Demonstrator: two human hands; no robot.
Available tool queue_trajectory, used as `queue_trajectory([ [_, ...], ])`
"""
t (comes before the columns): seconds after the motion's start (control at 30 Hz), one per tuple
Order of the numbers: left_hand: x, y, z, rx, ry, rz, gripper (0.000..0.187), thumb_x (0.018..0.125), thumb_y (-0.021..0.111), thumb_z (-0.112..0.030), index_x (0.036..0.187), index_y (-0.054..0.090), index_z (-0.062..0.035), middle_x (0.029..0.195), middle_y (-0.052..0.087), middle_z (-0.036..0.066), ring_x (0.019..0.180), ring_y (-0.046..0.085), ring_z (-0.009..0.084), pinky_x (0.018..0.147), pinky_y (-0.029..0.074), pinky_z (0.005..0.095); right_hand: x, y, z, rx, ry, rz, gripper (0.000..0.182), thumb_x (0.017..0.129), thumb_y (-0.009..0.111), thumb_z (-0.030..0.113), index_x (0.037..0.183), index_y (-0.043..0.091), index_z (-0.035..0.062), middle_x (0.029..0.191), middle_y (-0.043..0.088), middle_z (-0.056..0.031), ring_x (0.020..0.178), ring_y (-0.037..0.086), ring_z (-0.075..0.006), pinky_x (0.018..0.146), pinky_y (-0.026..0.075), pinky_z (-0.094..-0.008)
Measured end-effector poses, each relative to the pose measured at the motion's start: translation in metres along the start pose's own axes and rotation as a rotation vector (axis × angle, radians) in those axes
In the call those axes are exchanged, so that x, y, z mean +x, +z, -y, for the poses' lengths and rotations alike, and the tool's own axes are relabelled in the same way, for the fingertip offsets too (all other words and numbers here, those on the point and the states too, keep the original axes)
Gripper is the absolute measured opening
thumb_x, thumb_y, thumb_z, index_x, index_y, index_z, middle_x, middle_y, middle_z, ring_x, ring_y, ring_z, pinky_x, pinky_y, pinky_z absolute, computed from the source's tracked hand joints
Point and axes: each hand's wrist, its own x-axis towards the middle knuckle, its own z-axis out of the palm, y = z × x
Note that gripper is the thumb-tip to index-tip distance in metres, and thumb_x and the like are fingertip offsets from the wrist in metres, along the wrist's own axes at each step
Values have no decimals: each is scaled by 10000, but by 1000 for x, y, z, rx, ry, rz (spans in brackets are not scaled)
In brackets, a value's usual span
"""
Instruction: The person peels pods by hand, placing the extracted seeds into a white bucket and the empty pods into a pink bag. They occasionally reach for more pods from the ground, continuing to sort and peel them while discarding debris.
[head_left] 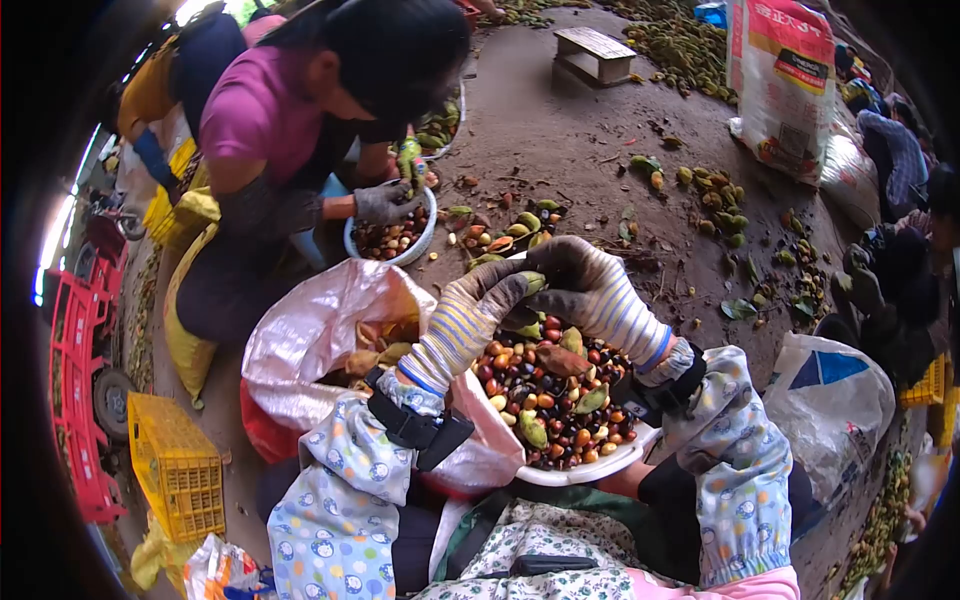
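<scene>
the left hand (478, 305) and the right hand (585, 285), both in striped gloves, meet over a white bowl (585, 468) and together pinch a small green fruit (533, 283) between their fingertips. the bowl sits in the person's lap, full of red, dark and orange seeds (545, 400) with a few green husks. just left of it lies an open pink sack (310, 335). across the dirt floor another person's gloved hand (385, 203) rests in a second bowl (425, 235).
</scene>
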Motion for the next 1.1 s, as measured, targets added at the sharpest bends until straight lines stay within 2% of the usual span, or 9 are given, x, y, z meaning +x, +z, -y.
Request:
queue_trajectory([
  [0.17, -51, 1, -3, -257, 37, -31, 332, 919, 545, -142, 1228, 517, -24, 1068, 625, 78, 897, 642, 176, 823, 542, 310, -21, 41, -5, -21, 48, -134, 400, 820, 686, 104, 1164, 507, 6, 1001, 602, -57, 890, 587, -134, 782, 501, -267],
  [0.3, -82, -4, 9, -337, 54, -96, 424, 930, 522, -228, 1306, 429, -57, 1121, 586, 95, 927, 635, 220, 833, 528, 371, -38, 76, -28, 27, -104, 7, 487, 782, 723, 125, 1192, 493, 2, 1032, 595, -63, 925, 577, -138, 815, 497, -285],
  [0.37, -96, -8, 10, -378, 20, -66, 374, 919, 536, -238, 1247, 494, -64, 1046, 623, 89, 903, 638, 219, 823, 529, 393, -41, 80, -37, -288, -168, -2, 511, 777, 728, 133, 1204, 484, -6, 1023, 600, -63, 923, 576, -131, 814, 494, -285],
  [0.43, -110, -16, 11, -404, -60, -37, 350, 912, 545, -257, 1209, 528, -73, 1005, 640, 82, 894, 640, 217, 811, 529, 399, -48, 88, -43, -258, -93, -24, 495, 785, 717, 135, 1201, 491, -11, 1019, 603, -59, 911, 571, -120, 812, 490, -277],
  [0.53, -123, -31, 9, -455, -179, -7, 336, 913, 539, -321, 1170, 556, -104, 984, 651, 81, 907, 640, 213, 757, 528, 373, -55, 99, -44, -69, 42, 20, 474, 807, 698, 167, 1198, 502, -16, 1018, 605, -63, 893, 567, -117, 804, 487, -276],
  [0.63, -125, -37, 17, -251, -204, -96, 305, 902, 561, -356, 1081, 612, -114, 928, 670, 63, 814, 659, 194, 704, 521, 336, -57, 91, -50, -512, -30, 147, 495, 841, 642, 84, 1277, 427, -8, 1108, 570, -80, 989, 561, -143, 873, 484, -288],
  [0.8, -115, -40, 35, -189, -248, -131, 291, 898, 568, -344, 1025, 635, -91, 832, 672, 47, 713, 652, 145, 615, 521, 280, -67, 94, -64, -220, 87, 26, 483, 816, 667, 48, 1244, 457, -24, 1099, 581, -65, 977, 551, -118, 866, 470, -278],
  [0.9, -113, -42, 43, -292, -243, -90, 282, 889, 585, -337, 1014, 643, -91, 792, 670, 39, 699, 648, 135, 603, 522, 267, -71, 87, -82, -660, -15, -67, 470, 791, 719, 172, 1177, 518, -5, 968, 626, -66, 871, 574, -125, 773, 496, -297],
  [1.1, -115, -44, 48, -272, -366, -94, 327, 865, 618, -347, 1017, 621, -58, 789, 668, 58, 686, 649, 154, 639, 528, 278, -80, 90, -100, -369, 32, -31, 378, 851, 651, 120, 1176, 510, -13, 998, 601, -31, 884, 550, -88, 784, 479, -252],
])
